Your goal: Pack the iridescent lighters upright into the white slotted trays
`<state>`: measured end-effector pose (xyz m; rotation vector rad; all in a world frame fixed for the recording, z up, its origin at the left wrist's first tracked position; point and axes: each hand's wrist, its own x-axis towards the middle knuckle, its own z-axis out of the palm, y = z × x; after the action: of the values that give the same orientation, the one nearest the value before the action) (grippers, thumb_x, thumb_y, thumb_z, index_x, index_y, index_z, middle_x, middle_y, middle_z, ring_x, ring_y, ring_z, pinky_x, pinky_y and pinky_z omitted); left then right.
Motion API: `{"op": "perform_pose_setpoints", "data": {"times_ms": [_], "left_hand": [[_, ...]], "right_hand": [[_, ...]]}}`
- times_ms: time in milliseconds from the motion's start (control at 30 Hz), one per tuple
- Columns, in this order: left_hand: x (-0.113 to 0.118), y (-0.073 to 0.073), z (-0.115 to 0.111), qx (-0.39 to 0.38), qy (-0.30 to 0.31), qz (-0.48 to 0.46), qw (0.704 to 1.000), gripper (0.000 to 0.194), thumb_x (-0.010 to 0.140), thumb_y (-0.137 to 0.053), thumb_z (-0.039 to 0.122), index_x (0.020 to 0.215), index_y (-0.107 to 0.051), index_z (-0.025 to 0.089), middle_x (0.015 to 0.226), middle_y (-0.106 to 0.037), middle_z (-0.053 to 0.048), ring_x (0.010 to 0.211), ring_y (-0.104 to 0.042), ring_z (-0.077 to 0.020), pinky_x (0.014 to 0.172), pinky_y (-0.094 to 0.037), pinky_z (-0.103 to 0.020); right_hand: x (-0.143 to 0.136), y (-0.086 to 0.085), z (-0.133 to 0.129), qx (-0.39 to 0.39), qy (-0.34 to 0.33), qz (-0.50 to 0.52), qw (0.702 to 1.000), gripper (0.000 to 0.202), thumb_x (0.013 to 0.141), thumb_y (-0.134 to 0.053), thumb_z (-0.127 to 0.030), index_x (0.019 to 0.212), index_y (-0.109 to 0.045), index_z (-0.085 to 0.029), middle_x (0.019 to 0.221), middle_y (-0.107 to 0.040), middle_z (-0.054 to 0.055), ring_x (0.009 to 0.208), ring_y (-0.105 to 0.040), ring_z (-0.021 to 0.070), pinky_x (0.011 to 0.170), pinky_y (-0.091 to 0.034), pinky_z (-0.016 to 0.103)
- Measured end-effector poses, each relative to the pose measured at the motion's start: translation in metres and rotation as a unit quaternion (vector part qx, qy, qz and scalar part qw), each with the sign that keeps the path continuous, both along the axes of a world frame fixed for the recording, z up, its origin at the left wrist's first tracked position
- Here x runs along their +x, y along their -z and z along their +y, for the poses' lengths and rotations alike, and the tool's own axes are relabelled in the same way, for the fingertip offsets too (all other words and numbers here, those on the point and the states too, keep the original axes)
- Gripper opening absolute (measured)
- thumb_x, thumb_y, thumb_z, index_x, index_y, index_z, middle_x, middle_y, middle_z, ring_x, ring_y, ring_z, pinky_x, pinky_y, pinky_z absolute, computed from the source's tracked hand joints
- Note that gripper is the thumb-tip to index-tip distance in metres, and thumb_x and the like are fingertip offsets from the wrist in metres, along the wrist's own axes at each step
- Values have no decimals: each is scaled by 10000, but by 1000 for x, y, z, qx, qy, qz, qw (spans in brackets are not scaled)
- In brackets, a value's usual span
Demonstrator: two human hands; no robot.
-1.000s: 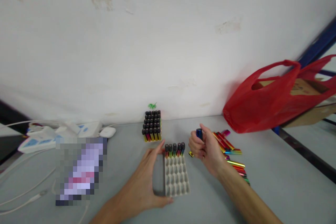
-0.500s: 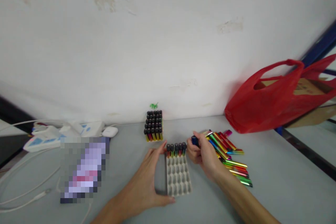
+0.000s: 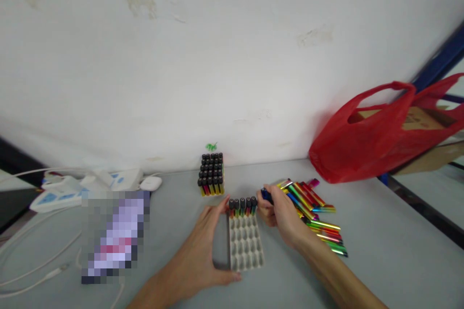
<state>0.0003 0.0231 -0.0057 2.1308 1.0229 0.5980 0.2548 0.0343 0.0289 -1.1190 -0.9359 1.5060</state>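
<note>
A pale tray (image 3: pixel 246 244) with rows of small hollows lies on the table, and its far row holds several upright black-topped, shiny coloured tubes (image 3: pixel 242 206). My left hand (image 3: pixel 203 251) spans the tray's left side, its thumb at the near edge and its fingers by the far corner. In my right hand (image 3: pixel 277 212), just right of the filled row, is a tube with a dark blue top (image 3: pixel 267 195); my fingers wrap round it and hide most of its body. A loose pile of metallic coloured tubes (image 3: pixel 308 200) lies beside and beyond that hand.
A block of black-topped tubes (image 3: pixel 210 174) stands near the wall. At the right is a red bag (image 3: pixel 366 140) with a cardboard box in it. A white power strip (image 3: pixel 123 181), white cables (image 3: pixel 39 277) and a pixelated flat object (image 3: pixel 118 236) lie at the left.
My right hand has shifted slightly left, and the tube in it now leans more toward the tray. My left hand and the tray stay as they were.
</note>
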Motion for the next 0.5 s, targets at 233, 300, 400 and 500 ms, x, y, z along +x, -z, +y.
{"op": "perform_pose_setpoints", "data": {"times_ms": [233,300,400,500], "left_hand": [[0,-1,1,-2,4,0,1000,1523,652,-1101,270,1797,-104,391,1758,-417,-156,1630,-425,-460,1369,-348,-685],[0,0,0,-3,3,6,1000,1526,659,-1101,284,1798,-92,393,1766,-406,-157,1639,-412,-461,1372,-340,-689],[-1,3,-1,1,0,12,1000,1552,653,-1112,321,1800,-70,400,1778,-396,-157,1643,-404,-463,1373,-332,-698],[0,4,-1,2,-2,10,1000,1553,653,-1111,323,1801,-68,413,1777,-403,-144,1642,-407,-459,1370,-342,-691]], "right_hand": [[1,2,3,-15,5,-3,1000,596,890,-593,-753,601,-375,-279,540,-213,-108,491,-124,97,468,-92,287],[1,1,3,-16,6,-4,1000,600,891,-600,-755,601,-384,-275,539,-220,-106,494,-125,98,472,-92,289],[2,1,3,-20,6,-6,1000,606,892,-608,-757,599,-388,-274,538,-225,-105,500,-119,100,478,-86,295],[2,1,2,-27,8,-3,1000,611,884,-625,-759,595,-394,-272,541,-229,-103,503,-127,101,485,-86,301]]}}
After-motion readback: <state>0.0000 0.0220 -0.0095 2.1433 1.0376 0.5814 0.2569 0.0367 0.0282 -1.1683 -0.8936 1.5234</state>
